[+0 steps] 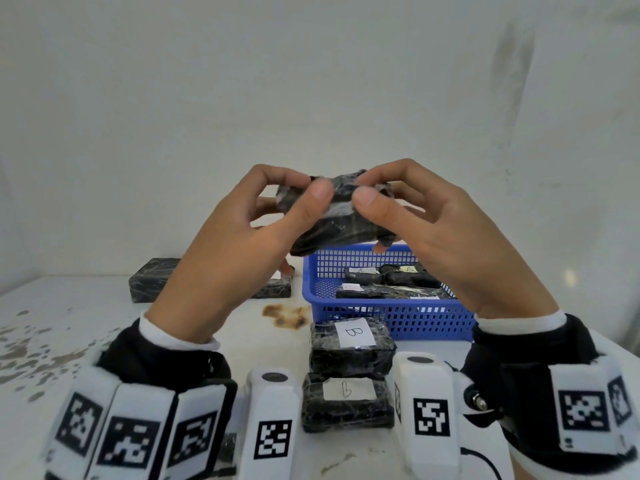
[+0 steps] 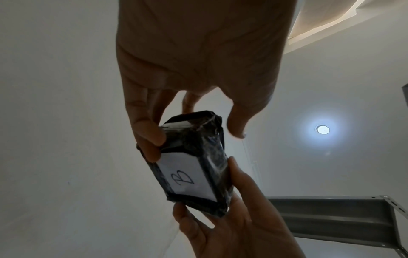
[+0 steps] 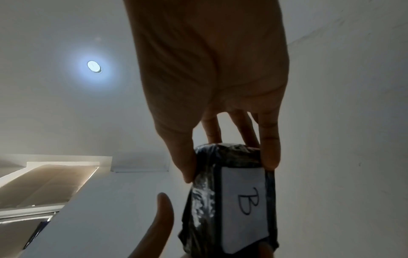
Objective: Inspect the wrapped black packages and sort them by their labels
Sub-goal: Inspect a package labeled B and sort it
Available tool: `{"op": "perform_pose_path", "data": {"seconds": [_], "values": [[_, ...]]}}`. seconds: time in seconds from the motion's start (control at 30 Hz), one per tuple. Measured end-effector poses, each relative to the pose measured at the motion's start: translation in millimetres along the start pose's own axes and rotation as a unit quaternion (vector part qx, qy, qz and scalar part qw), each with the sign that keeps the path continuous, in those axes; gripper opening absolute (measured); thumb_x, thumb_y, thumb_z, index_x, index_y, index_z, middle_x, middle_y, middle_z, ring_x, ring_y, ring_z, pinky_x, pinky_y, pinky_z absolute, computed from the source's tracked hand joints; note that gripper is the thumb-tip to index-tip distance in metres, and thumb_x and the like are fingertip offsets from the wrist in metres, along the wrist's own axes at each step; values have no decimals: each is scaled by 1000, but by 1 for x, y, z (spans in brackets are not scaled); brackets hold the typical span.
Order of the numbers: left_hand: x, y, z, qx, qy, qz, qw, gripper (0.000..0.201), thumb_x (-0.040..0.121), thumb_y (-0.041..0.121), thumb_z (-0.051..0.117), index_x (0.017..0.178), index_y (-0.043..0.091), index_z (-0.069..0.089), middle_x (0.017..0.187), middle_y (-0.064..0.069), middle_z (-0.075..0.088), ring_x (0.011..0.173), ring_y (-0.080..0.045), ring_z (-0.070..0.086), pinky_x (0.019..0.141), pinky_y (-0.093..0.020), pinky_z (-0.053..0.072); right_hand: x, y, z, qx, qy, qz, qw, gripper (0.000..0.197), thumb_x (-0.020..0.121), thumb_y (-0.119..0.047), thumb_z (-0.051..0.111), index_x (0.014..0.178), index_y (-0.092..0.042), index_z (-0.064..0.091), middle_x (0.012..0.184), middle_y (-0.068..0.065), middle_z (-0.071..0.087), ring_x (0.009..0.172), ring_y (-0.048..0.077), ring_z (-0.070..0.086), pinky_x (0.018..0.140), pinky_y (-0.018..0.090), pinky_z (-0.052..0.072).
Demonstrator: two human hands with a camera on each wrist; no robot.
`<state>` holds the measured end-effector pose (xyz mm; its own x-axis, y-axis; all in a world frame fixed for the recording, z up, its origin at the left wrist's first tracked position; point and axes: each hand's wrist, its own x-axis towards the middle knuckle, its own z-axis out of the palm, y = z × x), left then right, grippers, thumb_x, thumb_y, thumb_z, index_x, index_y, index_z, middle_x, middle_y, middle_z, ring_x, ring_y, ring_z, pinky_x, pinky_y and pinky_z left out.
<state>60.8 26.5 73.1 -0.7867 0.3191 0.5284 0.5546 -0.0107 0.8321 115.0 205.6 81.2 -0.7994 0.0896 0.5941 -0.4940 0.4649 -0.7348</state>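
Both hands hold one wrapped black package in the air above the table. My left hand pinches its left end between thumb and fingers. My right hand pinches the right end the same way. In the head view the package's label faces away from me. The left wrist view shows the package with a white label marked B. The same label shows on the package in the right wrist view.
A blue basket at the back right holds several black packages, some labelled A. Two packages labelled B lie in front of it. Two more black packages lie at the back left. A brown stain marks the white table.
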Motion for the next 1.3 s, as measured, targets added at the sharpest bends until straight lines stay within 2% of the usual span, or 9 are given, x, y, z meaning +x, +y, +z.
{"op": "perform_pose_path", "data": {"seconds": [0.1,0.17,0.33,0.5,0.6,0.7,0.83,0.97,1.3], "values": [[1,0,2,3,3,-40,999,81,68,70,69,133,27,48,107,-2,72,73,-18,72,79,-40,57,-1,0,-1,10,-8,-3,1000,37,76,-46,70,111,-36,65,117,-13,69,85,15,72,76,24,54],[2,-1,1,7,-6,-45,999,73,68,60,74,126,20,57,102,-2,74,80,-23,73,89,-50,54,-1,1,0,13,-6,-7,1000,51,79,-44,71,127,-41,57,124,-12,67,93,12,73,85,23,54],[1,1,-2,5,17,-28,999,66,63,55,71,125,42,52,97,0,76,89,-18,73,92,-42,51,1,1,0,39,-12,-5,999,61,85,-42,74,140,-39,49,110,1,76,97,17,74,101,41,51],[-3,5,-2,-10,5,-14,1000,54,77,36,71,127,36,53,100,-4,74,81,-18,74,72,-41,61,0,1,-1,24,-2,3,1000,58,86,-40,74,138,-40,51,104,-2,76,74,16,71,64,32,53],[-4,5,-2,-15,-6,-8,1000,52,75,40,67,125,33,57,102,-7,73,83,-21,73,68,-40,61,0,2,-2,16,0,2,1000,52,90,-31,71,136,-44,51,107,0,75,64,20,65,69,34,55],[-3,4,-1,-17,-9,5,1000,41,83,31,66,123,32,58,102,-9,72,82,-22,73,70,-39,61,-1,2,-2,20,-8,1,1000,53,87,-36,71,136,-44,51,105,1,76,80,30,72,80,40,59],[-2,4,-4,-7,-12,12,1000,41,81,34,66,121,32,60,101,-10,73,81,-22,74,70,-34,61,-1,0,0,22,-4,4,1000,48,88,-33,72,133,-39,54,103,1,76,83,28,75,67,34,60],[-3,6,-7,0,-8,11,1000,47,70,42,65,117,33,63,98,-10,74,80,-24,74,75,-39,61,-2,-2,1,1,1,20,1000,43,88,-40,71,128,-44,55,95,0,76,51,24,67,43,26,47],[1,1,-6,12,7,14,1000,41,73,48,76,110,37,64,92,-7,75,80,-22,74,86,-47,57,0,-2,3,23,3,18,1000,39,80,-50,67,117,-41,60,77,5,71,45,22,58,42,25,45]]}}
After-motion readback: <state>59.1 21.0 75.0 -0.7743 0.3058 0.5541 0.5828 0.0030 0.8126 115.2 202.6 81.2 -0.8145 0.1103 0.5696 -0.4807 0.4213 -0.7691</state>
